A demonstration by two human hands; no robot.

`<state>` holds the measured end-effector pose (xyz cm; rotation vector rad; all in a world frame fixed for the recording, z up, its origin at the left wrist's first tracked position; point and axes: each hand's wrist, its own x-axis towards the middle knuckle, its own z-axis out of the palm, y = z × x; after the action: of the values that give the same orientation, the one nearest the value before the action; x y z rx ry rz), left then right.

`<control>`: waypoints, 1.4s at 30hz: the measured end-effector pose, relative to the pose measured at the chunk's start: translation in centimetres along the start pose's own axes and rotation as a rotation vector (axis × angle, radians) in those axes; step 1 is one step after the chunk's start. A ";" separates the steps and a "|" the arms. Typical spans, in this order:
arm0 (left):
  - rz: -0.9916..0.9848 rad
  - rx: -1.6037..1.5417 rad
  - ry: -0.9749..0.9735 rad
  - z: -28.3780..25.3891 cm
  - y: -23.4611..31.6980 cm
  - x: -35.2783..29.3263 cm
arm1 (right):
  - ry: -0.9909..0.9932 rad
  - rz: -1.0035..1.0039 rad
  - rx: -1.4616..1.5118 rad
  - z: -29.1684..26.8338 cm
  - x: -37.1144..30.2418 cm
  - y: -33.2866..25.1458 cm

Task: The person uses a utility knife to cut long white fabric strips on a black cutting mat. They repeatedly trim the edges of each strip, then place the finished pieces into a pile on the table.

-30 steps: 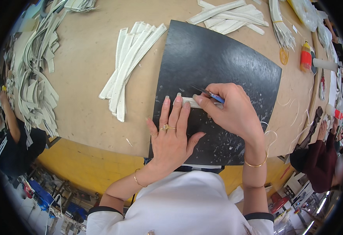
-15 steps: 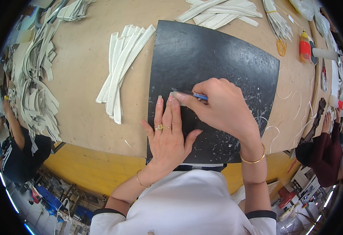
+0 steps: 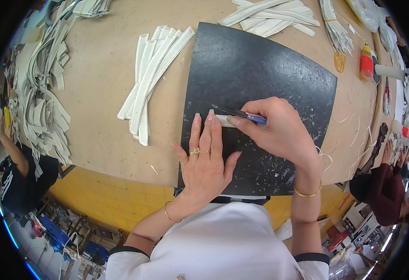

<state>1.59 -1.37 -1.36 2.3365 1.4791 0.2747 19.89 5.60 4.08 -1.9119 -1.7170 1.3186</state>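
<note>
My left hand [image 3: 206, 163] lies flat on the black mat [image 3: 260, 65], its fingers stretched out. The fingertips press beside and on the end of a short white fabric strip [image 3: 224, 121]. Just to the right, my right hand [image 3: 279, 126] is closed around a small blue-handled cutting tool [image 3: 232, 111] with a dark, pointed blade. That blade lies just above the strip and points left, past the left fingertips. The right thumb is at the strip's right part, and the rest of the strip is hidden under my hands.
Stitched white strips [image 3: 153, 79] lie fanned left of the mat, more [image 3: 274, 18] at the far side. Piled strips [image 3: 45, 112] cover the table's left. A red-and-yellow bottle [image 3: 366, 63], a tied bundle [image 3: 335, 30] and loose cords are at right. Other people work at both sides.
The blade has drawn back a little to the right and now shows more of its length. More of the white strip shows between my hands. The whole view has shifted slightly.
</note>
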 end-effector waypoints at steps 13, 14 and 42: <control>-0.027 -0.044 0.027 0.1 0.1 0.1 | 0.133 -0.058 -0.148 1.2 -0.1 -1.0; -0.030 -0.052 0.030 0.1 0.1 0.1 | 0.125 -0.050 -0.155 1.2 -0.1 -0.9; -0.099 0.168 -0.087 -0.7 2.1 0.6 | 0.207 0.175 -0.019 -2.6 -5.5 6.0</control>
<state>3.31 -1.50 0.06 2.3603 1.6254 0.0235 26.43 0.04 3.78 -2.1665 -1.4975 1.1155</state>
